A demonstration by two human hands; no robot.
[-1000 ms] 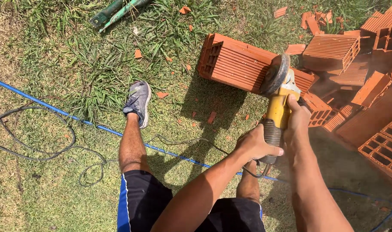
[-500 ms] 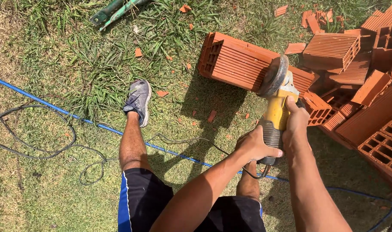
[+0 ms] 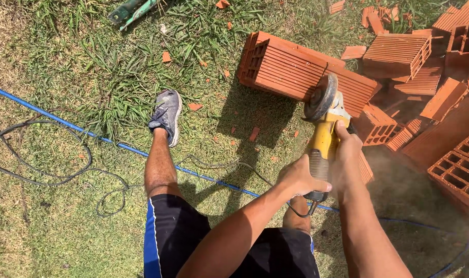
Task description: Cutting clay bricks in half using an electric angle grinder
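Both bare forearms are extended from the bottom edge toward the centre right of the frame. The left hand [image 3: 298,177] is closed around the rear of the yellow grinder [image 3: 323,139], its fingers wrapped over the handle. The right hand [image 3: 346,154] is clamped farther forward on the body, thumb laid along the top. The left leg is stretched toward the upper left, the right knee bent beneath the arms.

Outdoor yard/build site: grass [image 3: 64,216], hollow clay bricks [image 3: 296,67], rubble, hose [image 3: 49,116].
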